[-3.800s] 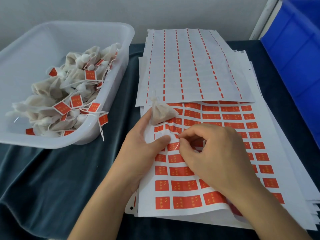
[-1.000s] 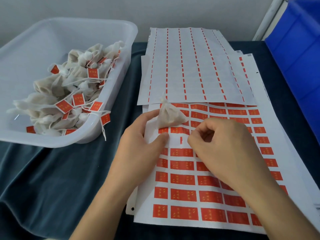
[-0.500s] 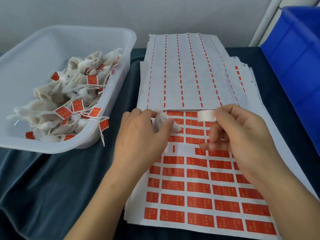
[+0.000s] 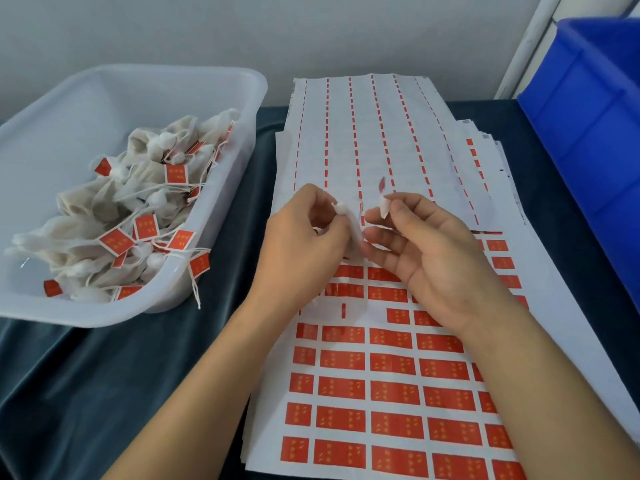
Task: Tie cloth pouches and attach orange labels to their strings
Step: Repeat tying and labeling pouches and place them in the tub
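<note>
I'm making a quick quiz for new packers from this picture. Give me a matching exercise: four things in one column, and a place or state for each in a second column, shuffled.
Things
1. peeled label
2. cloth pouch
3. finished pouches
4. blue bin

Places or states
A. piled in the clear tub
B. at the far right edge of the table
C. pinched in the right hand
D. held in the left hand

Pairs: 1-C, 2-D, 3-A, 4-B
</note>
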The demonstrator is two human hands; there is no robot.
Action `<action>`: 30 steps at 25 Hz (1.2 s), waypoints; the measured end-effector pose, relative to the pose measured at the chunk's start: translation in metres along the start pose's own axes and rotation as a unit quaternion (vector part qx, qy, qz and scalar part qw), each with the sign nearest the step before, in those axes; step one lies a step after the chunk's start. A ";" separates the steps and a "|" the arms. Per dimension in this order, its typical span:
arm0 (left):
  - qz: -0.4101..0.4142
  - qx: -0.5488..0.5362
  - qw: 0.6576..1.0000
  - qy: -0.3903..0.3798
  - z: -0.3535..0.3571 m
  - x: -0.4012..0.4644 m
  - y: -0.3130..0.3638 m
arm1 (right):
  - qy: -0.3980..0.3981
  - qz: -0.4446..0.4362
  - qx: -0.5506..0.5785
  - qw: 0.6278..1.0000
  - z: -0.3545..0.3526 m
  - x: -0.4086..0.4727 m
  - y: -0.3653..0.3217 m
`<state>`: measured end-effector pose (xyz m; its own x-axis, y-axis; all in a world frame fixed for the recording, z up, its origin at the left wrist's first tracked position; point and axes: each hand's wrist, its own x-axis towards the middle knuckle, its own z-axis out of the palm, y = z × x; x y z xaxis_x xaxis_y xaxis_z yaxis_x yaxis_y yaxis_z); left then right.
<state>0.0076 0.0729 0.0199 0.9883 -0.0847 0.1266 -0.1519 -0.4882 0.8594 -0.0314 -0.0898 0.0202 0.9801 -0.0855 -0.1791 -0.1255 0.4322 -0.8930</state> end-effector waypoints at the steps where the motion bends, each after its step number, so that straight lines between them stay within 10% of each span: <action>1: 0.002 -0.010 1.000 -0.010 0.001 0.000 -0.002 | -0.009 0.001 0.028 1.000 -0.003 0.000 0.002; 30: 0.068 -0.113 0.991 -0.031 0.006 -0.003 0.006 | 0.043 -0.130 -0.147 0.980 -0.007 -0.001 0.009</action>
<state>0.0033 0.0652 0.0221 0.9550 -0.1939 0.2246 -0.2710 -0.2618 0.9263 -0.0351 -0.0922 0.0091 0.9700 -0.2383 0.0476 0.0757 0.1101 -0.9910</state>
